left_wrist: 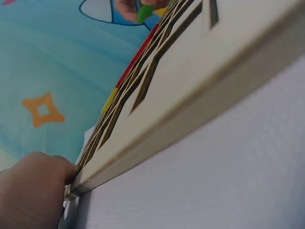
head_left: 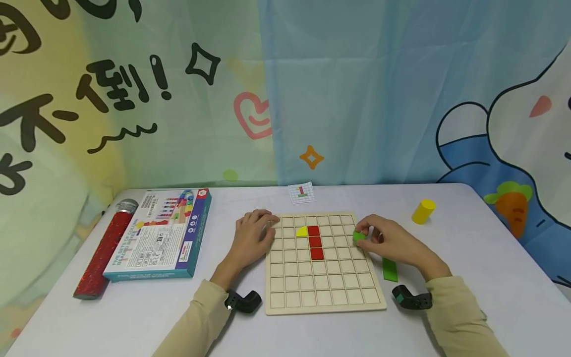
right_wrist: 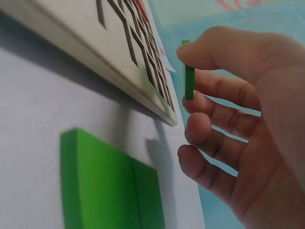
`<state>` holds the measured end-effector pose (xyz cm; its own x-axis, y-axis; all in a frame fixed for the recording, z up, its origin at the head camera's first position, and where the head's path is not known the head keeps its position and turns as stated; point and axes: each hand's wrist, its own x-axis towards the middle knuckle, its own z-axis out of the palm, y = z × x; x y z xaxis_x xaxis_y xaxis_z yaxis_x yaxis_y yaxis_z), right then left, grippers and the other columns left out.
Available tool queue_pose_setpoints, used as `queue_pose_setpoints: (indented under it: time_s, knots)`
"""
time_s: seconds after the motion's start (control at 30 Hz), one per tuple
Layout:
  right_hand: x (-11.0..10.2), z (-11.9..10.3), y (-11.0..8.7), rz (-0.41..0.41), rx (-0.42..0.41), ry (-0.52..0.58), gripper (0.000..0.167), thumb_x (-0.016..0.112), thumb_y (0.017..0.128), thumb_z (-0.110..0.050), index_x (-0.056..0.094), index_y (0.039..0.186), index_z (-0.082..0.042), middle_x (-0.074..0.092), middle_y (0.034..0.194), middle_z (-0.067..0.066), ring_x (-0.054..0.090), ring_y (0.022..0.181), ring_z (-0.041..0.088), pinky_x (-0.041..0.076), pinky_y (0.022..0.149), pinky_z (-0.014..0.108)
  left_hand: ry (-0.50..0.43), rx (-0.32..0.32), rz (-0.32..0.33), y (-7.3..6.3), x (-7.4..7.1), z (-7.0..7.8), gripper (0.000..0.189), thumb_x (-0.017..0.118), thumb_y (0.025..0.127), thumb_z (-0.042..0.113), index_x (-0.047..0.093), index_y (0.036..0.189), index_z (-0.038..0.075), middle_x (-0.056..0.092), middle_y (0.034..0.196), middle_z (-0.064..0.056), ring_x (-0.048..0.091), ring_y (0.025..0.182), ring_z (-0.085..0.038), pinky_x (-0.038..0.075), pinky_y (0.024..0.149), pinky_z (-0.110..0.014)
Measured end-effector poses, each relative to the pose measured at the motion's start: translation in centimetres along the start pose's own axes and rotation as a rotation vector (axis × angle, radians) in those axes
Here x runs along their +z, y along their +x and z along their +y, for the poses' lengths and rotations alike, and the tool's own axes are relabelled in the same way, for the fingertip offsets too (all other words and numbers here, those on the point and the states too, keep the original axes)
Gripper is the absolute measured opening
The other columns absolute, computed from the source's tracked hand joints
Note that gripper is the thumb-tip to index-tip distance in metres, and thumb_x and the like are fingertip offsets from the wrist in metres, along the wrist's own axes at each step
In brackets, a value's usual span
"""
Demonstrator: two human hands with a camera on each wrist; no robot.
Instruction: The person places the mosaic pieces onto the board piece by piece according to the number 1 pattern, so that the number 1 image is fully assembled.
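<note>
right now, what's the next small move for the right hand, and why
Probably carry the green piece inward to a bare cell by the red pieces: the right hand pinches it near the right edge of the board, and the small card shows green near red.

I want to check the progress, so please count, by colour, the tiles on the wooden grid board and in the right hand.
Red square tiles: 3, on the wooden grid board
Yellow tile: 1, also on the board
Green tile: 1, in the right hand
Total: 5
</note>
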<state>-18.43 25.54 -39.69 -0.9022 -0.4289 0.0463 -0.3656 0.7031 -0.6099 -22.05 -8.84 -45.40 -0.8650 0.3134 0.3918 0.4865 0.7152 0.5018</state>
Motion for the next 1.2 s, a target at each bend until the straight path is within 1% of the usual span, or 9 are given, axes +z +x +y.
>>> queue_pose_setpoints:
  time_s: [0.2,0.3,0.47,0.6,0.77,0.9,1.2]
  knots:
    - [0.4,-0.7,0.2,-0.001,-0.021,0.003,0.026,0.069,0.085,-0.022,0.058,0.106,-0.014,0.053,0.086,-0.001,0.044,0.065,0.006,0.038,0.056,0.021,0.004,0.003,0.005,0.0,-0.1,0.1,0.023,0.056,0.091,0.016,0.066,0.111,0.019,0.057,0.124,-0.006,0.05,0.113,-0.029,0.032,0.091,-0.05]
    - [0.8,-0.9,0.4,0.003,-0.029,-0.013,0.026,0.07,0.084,-0.022,0.057,0.106,-0.016,0.052,0.083,-0.002,0.044,0.064,0.006,0.039,0.057,0.021,0.002,0.004,0.006,0.0,-0.1,0.1,0.023,0.055,0.091,0.016,0.066,0.111,0.018,0.057,0.124,-0.006,0.05,0.113,-0.029,0.032,0.091,-0.05]
    - [1.5,-1.6,0.7,0.003,-0.039,-0.021,0.027,0.071,0.083,-0.02,0.057,0.106,-0.017,0.052,0.08,0.002,0.044,0.063,0.006,0.038,0.056,0.021,0.0,0.003,0.005,0.0,-0.1,0.2,0.023,0.056,0.091,0.016,0.066,0.111,0.018,0.057,0.123,-0.006,0.05,0.113,-0.029,0.032,0.091,-0.051]
    - [1.8,-2.2,0.9,-0.001,-0.024,-0.03,0.026,0.071,0.083,-0.021,0.058,0.105,-0.019,0.052,0.083,0.001,0.044,0.063,0.006,0.038,0.056,0.02,-0.003,0.001,0.004,0.0,-0.1,0.2,0.023,0.056,0.091,0.016,0.066,0.111,0.018,0.057,0.124,-0.006,0.05,0.113,-0.029,0.032,0.092,-0.051]
    - [2.1,-2.9,0.9,0.007,-0.028,-0.037,0.027,0.071,0.083,-0.022,0.059,0.106,-0.018,0.054,0.088,-0.002,0.045,0.064,0.006,0.039,0.057,0.02,-0.001,0.003,0.004,0.0,-0.2,0.2,0.023,0.056,0.091,0.017,0.066,0.111,0.018,0.057,0.123,-0.006,0.05,0.113,-0.029,0.032,0.091,-0.051]
    - [2.5,-3.4,1.0,-0.008,-0.029,-0.045,0.027,0.071,0.084,-0.023,0.061,0.109,-0.017,0.055,0.093,-0.004,0.046,0.066,0.006,0.04,0.059,0.02,-0.001,0.001,0.0,0.0,-0.2,0.2,0.023,0.056,0.091,0.017,0.066,0.111,0.019,0.057,0.124,-0.006,0.05,0.113,-0.029,0.032,0.091,-0.051]
    - [3.4,-4.7,1.1,-0.009,-0.032,-0.064,0.026,0.071,0.083,-0.024,0.062,0.107,-0.019,0.056,0.096,-0.006,0.046,0.064,0.005,0.04,0.058,0.02,-0.002,-0.004,-0.004,0.0,-0.3,0.3,0.023,0.056,0.091,0.017,0.066,0.111,0.019,0.057,0.124,-0.006,0.05,0.113,-0.029,0.032,0.092,-0.051]
